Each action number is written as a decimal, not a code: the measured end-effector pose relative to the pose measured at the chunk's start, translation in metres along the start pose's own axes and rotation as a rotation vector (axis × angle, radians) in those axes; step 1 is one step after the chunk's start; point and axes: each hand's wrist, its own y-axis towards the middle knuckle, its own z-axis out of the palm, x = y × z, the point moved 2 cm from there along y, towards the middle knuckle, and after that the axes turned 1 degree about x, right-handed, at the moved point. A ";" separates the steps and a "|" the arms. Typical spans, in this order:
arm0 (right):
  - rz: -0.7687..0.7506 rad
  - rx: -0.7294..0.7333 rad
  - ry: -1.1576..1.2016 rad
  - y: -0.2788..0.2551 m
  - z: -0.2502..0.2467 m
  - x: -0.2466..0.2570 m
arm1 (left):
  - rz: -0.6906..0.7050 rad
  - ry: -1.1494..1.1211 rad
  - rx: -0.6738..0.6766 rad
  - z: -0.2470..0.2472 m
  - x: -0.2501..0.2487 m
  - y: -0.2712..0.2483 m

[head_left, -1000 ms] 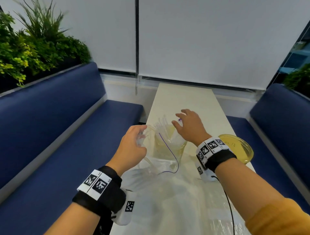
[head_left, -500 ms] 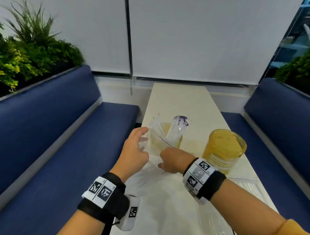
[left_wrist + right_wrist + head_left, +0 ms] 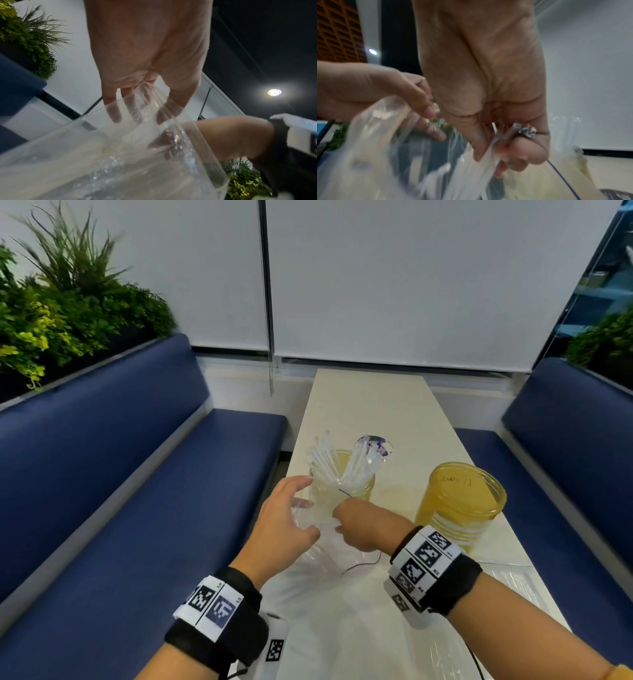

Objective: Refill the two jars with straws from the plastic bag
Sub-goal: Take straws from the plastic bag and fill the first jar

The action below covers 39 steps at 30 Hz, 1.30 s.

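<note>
The clear plastic bag [image 3: 329, 611] lies on the near end of the white table [image 3: 370, 405]. My left hand [image 3: 287, 518] pinches the bag's open mouth and holds it up; the left wrist view shows my fingers [image 3: 113, 111] through the bag's film [image 3: 120, 162]. My right hand [image 3: 359, 525] reaches into the mouth, and in the right wrist view its fingers [image 3: 518, 152] curl round a bundle of straws [image 3: 471, 180]. Just behind my hands stands a glass jar [image 3: 342, 491] with white straws [image 3: 325, 460] sticking up. A second yellowish jar [image 3: 459, 501], with no straws in it, stands to the right.
Blue bench seats [image 3: 137, 508] run along both sides of the narrow table. Green plants [image 3: 68, 313] stand behind the left bench. White blinds close off the far end. More clear plastic [image 3: 513, 587] lies at the table's right edge.
My right hand came back from above the straw jar to the bag's mouth and now grips straws there. My left hand has kept hold of the bag's mouth.
</note>
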 end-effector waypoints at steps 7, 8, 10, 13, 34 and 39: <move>-0.020 -0.090 -0.019 -0.048 -0.061 0.022 | -0.006 0.203 0.008 0.019 -0.004 0.000; -0.025 -0.097 -0.022 -0.054 -0.067 0.024 | -0.002 0.242 -0.014 0.022 -0.004 0.002; -0.041 -0.108 -0.041 -0.062 -0.077 0.029 | 0.008 0.285 -0.082 0.027 -0.004 0.005; -0.090 -0.176 -0.002 -0.068 -0.089 0.032 | 0.044 0.323 -0.259 0.030 -0.002 0.011; -0.365 -0.718 1.142 -0.013 -0.048 0.042 | -0.059 -0.128 -0.187 0.013 -0.005 0.015; -0.494 -0.734 1.579 -0.034 -0.101 0.036 | -0.124 0.045 -0.183 0.002 0.009 0.011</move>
